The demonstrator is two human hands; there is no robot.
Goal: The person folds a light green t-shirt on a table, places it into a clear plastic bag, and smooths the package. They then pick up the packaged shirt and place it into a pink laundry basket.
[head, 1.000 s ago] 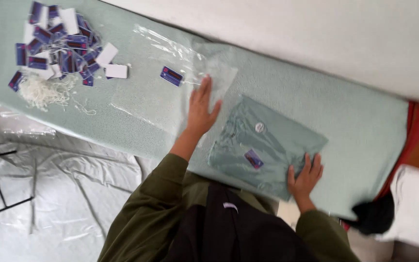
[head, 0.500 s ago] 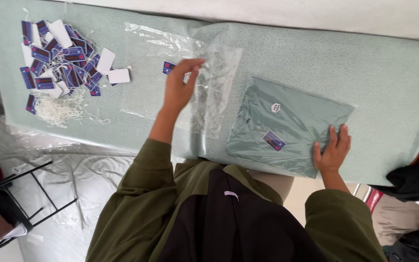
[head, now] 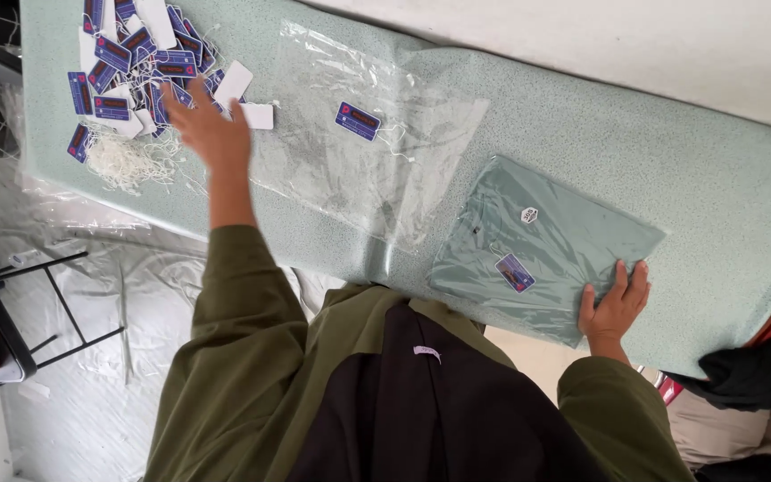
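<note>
We logged our left hand (head: 210,125) stretched out over the tag pile (head: 131,67) at the far left of the table (head: 582,116), fingers spread and blurred, clamped on nothing; whether it touched the tags we could not tell. Our right hand (head: 616,303) lay flat, fingers apart, pressing the near corner of the bagged shirt (head: 542,245), a folded grey-green garment sealed in clear plastic with a small round sticker and a blue label on its face. Between the hands an empty clear bag (head: 372,170) lay spread out, a single blue tag (head: 358,120) with its string resting on it. A tangle of white strings (head: 122,161) sat just beside the pile. We judged the step in hand to be fetching a tag, the shirt held steady meanwhile. The next move seemed to call for pinching out one tag alone, without dragging its neighbours or snagging the strings.
</note>
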